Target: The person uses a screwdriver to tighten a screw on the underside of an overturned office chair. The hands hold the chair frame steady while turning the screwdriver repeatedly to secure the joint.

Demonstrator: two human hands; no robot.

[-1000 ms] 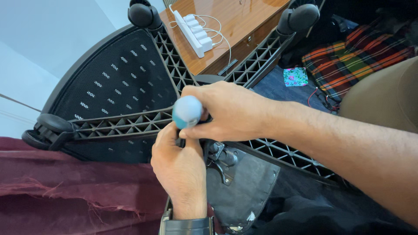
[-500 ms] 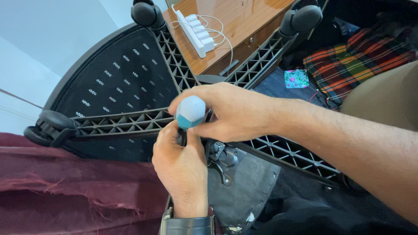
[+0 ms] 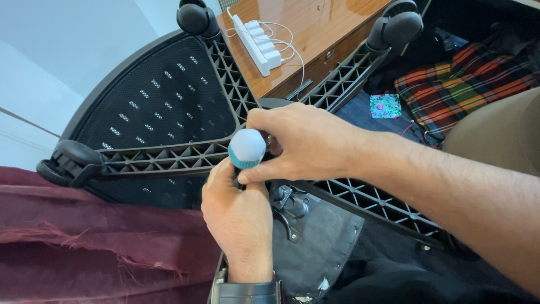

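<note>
Near the middle of the frame the right hand (image 3: 306,143) pinches a small tool (image 3: 246,148) with a rounded white handle and a teal collar, thumb below and fingers curled over the top. The left hand (image 3: 239,217) comes up from the bottom edge and closes around the part below the handle, so both hands are clamped on the tool and touch each other. Its shaft is hidden by the fingers; the handle end faces up toward the camera, so the long axis seems to run away from the viewer into the hub.

The tool sits at the hub of an upturned black chair base (image 3: 169,159), where ribbed legs meet. One leg runs left to a caster (image 3: 73,155); two more climb to casters at the upper left (image 3: 194,17) and upper right (image 3: 402,28). A metal bracket (image 3: 289,205) lies just below the hands, partly covered by the left one.

Behind, a wooden desk (image 3: 332,22) carries a white power strip (image 3: 256,36). A plaid cloth (image 3: 467,79) fills the upper right, and maroon fabric (image 3: 84,242) crowds the lower left. Open room lies between the legs, over the mesh seat (image 3: 157,101).
</note>
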